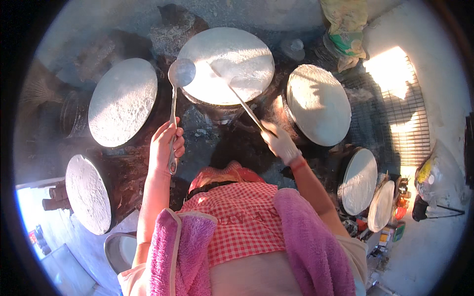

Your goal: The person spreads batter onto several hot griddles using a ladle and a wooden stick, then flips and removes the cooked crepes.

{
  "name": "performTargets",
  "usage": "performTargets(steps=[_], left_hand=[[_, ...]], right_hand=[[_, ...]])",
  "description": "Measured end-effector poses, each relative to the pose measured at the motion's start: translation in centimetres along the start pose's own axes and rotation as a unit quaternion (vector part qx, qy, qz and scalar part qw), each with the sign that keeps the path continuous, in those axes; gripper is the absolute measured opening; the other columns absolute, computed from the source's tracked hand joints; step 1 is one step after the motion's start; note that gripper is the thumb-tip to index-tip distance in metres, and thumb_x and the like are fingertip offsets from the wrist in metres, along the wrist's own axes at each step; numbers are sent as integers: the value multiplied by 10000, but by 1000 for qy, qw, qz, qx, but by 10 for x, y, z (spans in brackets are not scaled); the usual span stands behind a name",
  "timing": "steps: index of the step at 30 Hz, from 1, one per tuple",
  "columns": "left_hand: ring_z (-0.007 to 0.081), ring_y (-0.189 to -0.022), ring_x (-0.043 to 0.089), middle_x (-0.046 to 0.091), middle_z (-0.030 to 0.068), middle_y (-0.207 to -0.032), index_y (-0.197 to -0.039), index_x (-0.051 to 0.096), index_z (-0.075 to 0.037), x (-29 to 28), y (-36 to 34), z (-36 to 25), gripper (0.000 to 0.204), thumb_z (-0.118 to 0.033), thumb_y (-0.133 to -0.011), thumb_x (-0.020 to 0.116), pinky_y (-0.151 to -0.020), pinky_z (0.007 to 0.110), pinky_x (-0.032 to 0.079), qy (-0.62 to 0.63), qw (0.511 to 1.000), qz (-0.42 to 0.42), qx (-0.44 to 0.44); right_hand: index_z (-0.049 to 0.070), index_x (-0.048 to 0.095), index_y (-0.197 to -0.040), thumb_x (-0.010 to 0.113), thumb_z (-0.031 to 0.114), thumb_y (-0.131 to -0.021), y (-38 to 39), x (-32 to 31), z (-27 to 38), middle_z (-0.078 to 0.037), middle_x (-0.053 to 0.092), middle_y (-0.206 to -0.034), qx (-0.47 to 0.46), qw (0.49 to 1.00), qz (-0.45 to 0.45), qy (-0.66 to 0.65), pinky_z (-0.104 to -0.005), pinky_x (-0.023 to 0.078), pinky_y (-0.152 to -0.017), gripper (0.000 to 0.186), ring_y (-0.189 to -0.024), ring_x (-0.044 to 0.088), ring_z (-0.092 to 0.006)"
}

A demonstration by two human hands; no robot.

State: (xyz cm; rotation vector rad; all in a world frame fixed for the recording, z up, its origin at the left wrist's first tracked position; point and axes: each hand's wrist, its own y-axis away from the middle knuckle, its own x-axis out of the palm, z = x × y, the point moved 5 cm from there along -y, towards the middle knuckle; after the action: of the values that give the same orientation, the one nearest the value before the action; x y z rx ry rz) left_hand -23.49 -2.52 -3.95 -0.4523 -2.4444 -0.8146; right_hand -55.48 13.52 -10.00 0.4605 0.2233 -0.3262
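My left hand (165,148), bare, is wrapped round the handle of a metal ladle (181,72). The ladle's round bowl hangs at the left edge of the far round griddle, which is covered by a pale, thin sheet of batter or flatbread (227,54). In my right hand (281,143), which wears a light glove, is a long thin tool (247,109). It slants up and left over that same sheet, its far end near the middle; the end's shape is blurred against the white. I cannot tell whether it touches the sheet.
More round griddles with pale sheets stand around me: far left (123,102), near left (89,195), far right (318,104) and near right (359,181). A pale disc (381,206) leans beside the last. A metal basin (121,251) is at lower left, a wire rack (410,123) at right.
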Motion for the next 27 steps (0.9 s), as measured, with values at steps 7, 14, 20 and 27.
performTargets(steps=[7, 14, 20, 27], left_hand=[[113, -653, 493, 584, 68, -911, -1153, 588, -29, 92, 1, 54, 150, -100, -1032, 537, -506, 257, 423, 55, 997, -17, -45], [102, -555, 409, 463, 59, -847, -1419, 336, 133, 99, 3, 28, 458, -174, -1083, 377, -448, 255, 379, 561, 788, 163, -194], [64, -529, 350, 417, 37, -836, -1532, 287, 9, 79, 60, 40, 477, -180, -1101, 363, -395, 219, 319, 433, 882, 183, -32], [39, -532, 338, 385, -4, -805, -1452, 401, 6, -12, 185, 51, 417, -186, -1084, 442, -397, 188, 320, 490, 869, 76, 18]], right_hand=[[87, 539, -1248, 615, 237, -993, -26, 48, -3, 27, 529, -717, 78, 935, 77, -338, -242, 357, -371, 306, -475, 467, -60], [115, 590, -1162, 624, 251, -994, -33, -8, 22, 44, 535, -709, 84, 956, 85, -268, -211, 337, -362, 219, -469, 449, -38], [40, 641, -1218, 656, 162, -966, -71, -7, 23, -81, 677, -854, -181, 982, 51, -14, -305, 504, -588, 281, -639, 606, -174], [160, 590, -1319, 594, 239, -1015, -40, 10, 10, 111, 372, -575, 14, 998, 46, -29, -198, 277, -344, 315, -402, 344, -22]])
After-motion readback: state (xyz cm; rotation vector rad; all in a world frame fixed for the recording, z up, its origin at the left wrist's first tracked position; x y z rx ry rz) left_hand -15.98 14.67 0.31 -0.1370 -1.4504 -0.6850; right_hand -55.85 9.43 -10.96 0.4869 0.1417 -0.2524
